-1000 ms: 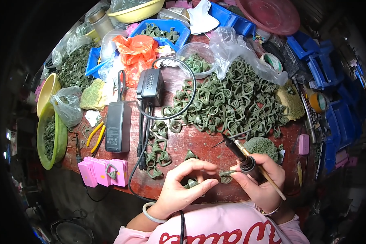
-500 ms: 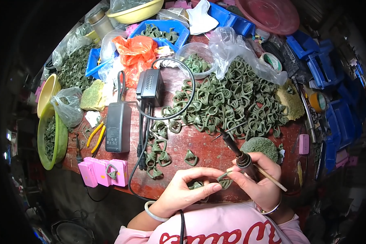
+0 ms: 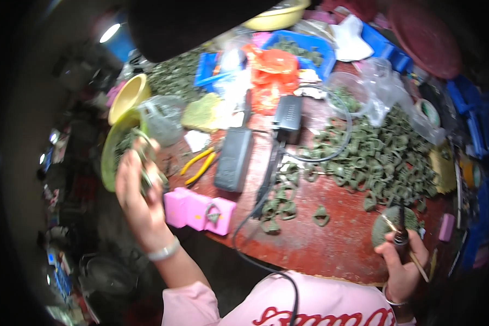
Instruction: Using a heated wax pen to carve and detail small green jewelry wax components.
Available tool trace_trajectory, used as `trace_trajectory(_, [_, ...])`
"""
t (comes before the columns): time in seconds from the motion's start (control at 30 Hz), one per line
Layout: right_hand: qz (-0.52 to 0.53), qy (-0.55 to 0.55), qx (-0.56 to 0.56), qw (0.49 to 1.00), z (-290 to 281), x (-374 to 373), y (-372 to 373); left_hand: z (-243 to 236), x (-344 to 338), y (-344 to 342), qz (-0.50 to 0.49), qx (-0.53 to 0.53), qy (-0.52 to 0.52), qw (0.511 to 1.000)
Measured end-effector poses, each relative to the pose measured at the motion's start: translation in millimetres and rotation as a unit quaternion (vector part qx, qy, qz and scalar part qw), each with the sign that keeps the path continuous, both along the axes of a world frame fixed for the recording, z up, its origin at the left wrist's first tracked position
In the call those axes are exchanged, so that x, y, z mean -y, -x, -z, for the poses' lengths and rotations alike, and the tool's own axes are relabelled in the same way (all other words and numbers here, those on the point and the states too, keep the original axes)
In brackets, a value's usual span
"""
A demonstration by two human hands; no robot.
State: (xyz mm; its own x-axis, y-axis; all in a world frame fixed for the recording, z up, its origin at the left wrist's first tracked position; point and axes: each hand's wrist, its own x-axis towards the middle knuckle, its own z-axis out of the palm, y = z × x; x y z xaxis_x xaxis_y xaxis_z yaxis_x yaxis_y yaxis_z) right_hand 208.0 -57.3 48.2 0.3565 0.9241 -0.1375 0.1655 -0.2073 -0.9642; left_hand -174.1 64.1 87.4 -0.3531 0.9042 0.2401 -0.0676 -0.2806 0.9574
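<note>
My left hand [image 3: 138,209] is at the yellow-green bowl [image 3: 108,165] on the far left, blurred by motion, its fingers curled round green rings [image 3: 145,176]. Whether it touches the bowl I cannot tell. At the right, my right hand [image 3: 405,271] is closed round a dark soldering-iron-like pen [image 3: 401,237], tip up, and a thin wooden-handled tool [image 3: 420,267]. Just behind that hand lies a round green pad [image 3: 383,231]. A large heap of green rings [image 3: 372,155] spreads over the red table [image 3: 304,244], and one single ring [image 3: 320,216] lies apart in front.
Pink blocks [image 3: 187,209] at the table's left edge carry a ring. Yellow-handled pliers [image 3: 200,167], a black power adapter [image 3: 233,160] and a cable [image 3: 236,239] lie near the middle. Blue trays [image 3: 331,60] and an orange bag [image 3: 271,81] stand behind. A dark shape [image 3: 185,27] covers the top.
My left hand has left my right hand and swung far left to the bowl with rings in it. My right hand, still with both tools, has moved apart. The view has shifted left.
</note>
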Motion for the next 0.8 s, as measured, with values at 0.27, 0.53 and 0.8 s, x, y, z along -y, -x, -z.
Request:
trace_trajectory(0.27, [-0.019, -0.016, -0.02, 1.0, 8, 9, -11, 27, -69, 208, -0.372, -0.111, 0.173, 0.905])
trace_trajectory(0.53, [-0.018, 0.002, -0.033, 0.999, 4, 11, -15, 54, -87, 289, -0.317, -0.293, 0.215, 0.876])
trace_trajectory(0.8, [-0.046, -0.016, -0.057, 0.997, 2, 2, -5, 24, -47, 223, -0.414, -0.546, 0.113, 0.719])
